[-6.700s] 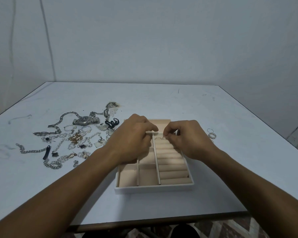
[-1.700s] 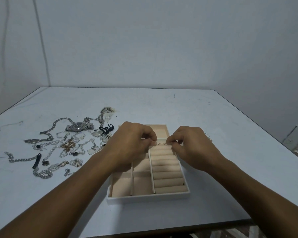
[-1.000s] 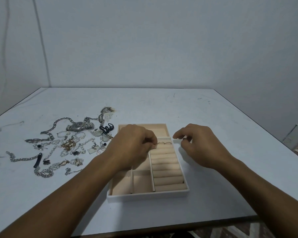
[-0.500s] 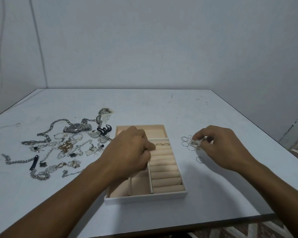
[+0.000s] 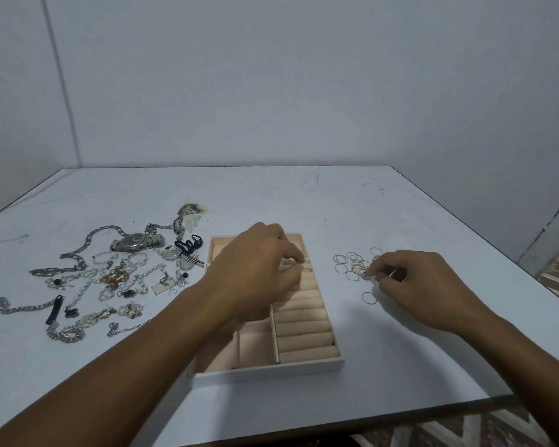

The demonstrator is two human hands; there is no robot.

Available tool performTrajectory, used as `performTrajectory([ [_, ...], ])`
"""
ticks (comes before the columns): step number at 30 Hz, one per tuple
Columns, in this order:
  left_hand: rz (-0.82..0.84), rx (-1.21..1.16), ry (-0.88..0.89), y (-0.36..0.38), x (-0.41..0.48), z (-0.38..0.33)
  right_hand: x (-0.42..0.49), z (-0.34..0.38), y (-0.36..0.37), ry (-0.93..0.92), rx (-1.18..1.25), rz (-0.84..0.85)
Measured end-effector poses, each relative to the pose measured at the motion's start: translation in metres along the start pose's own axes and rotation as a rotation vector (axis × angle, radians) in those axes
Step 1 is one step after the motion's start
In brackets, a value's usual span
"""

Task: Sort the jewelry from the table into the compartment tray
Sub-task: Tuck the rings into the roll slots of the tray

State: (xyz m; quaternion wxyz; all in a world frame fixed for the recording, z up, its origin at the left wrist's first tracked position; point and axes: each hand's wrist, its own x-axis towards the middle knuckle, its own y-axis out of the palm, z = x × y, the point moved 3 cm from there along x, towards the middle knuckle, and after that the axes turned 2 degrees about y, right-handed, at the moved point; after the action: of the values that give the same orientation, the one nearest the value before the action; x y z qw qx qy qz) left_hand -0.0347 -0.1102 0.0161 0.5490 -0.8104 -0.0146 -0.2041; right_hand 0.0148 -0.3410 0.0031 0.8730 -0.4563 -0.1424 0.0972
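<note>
Far left: a big jewelry pile [image 5: 110, 279] lies loose on the table [image 5: 271, 201]. It has chunky chains, a wristwatch [image 5: 136, 243], pearl strands, pendants and black bits, none of it sorted, so most of the job looks left to do imo.

Centre: the compartment tray [image 5: 265, 373]. Its near open sections look bare. The ring rolls [image 5: 304, 321] on its right side are bare in the near rows, w/ what seems to be one small ring [image 5: 309, 270] tucked in at the far end. The left hand [image 5: 259, 269] hovers over that far end, fingers curled down at the rolls. Can't tell if it pinches anything or only presses. It also covers the tray's far-left sections, so contents there are unknown.

Right of the tray: a cluster of thin rings [image 5: 352, 266] lies on the table, plus a lone ring [image 5: 368, 298] nearer the camera. The right hand [image 5: 423, 285] sits at the cluster's right edge, thumb + forefinger pinching one of the thin rings. Which one exactly is too small & blurry to pick out. Ring count is unclear too, since the hoops overlap.
</note>
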Motion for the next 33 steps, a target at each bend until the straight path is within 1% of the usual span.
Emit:
performTrajectory([
  [2,0.016,0.006,0.012,0.005,0.016,-0.009,-0.001,-0.001,0.0,0.015,-0.008,0.016],
  [7,0.157,0.091,0.06,0.031,0.051,-0.027,-0.006,0.0,0.002,0.013,-0.059,0.092],
  [10,0.208,0.131,0.09,0.042,0.066,-0.033,-0.006,-0.001,0.003,0.014,-0.088,0.12],
  [15,0.293,0.144,0.098,0.05,0.081,-0.033,-0.004,0.002,0.007,-0.001,-0.143,0.171],
  [21,0.361,0.155,0.102,0.056,0.091,-0.029,-0.003,0.005,0.007,0.006,-0.129,0.181],
  [26,0.387,0.179,0.128,0.057,0.095,-0.031,-0.003,0.006,0.008,0.042,-0.102,0.174],
  [33,0.352,0.109,0.101,0.059,0.091,-0.028,-0.004,0.007,0.011,0.075,-0.101,0.18],
])
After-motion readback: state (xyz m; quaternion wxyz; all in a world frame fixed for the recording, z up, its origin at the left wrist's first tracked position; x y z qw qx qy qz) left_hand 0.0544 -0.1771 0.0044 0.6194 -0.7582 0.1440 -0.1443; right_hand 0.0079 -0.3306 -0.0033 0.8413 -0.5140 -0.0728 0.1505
